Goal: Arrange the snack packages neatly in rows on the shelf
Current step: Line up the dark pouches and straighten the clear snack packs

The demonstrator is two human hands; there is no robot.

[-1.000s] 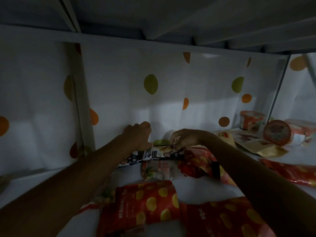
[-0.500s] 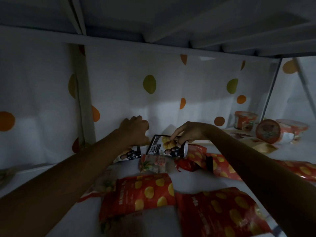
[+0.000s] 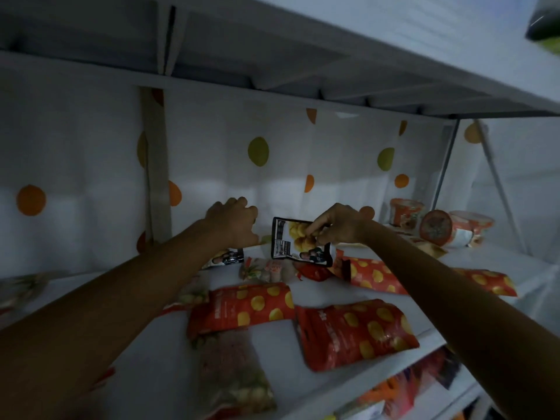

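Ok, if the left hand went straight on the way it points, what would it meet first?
Most likely the dotted back panel: the left hand points at it with nothing visible between. Depth is unclear, so it may already touch.

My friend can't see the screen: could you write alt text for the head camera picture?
A right hand pinches a small black snack packet upright over a dim shelf, the left hand curled beside it. Red spotted bags lie scattered in front.

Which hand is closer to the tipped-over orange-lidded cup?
Right. The right hand, pinching a black-edged packet, is left of the cup; the left hand lies farther left.
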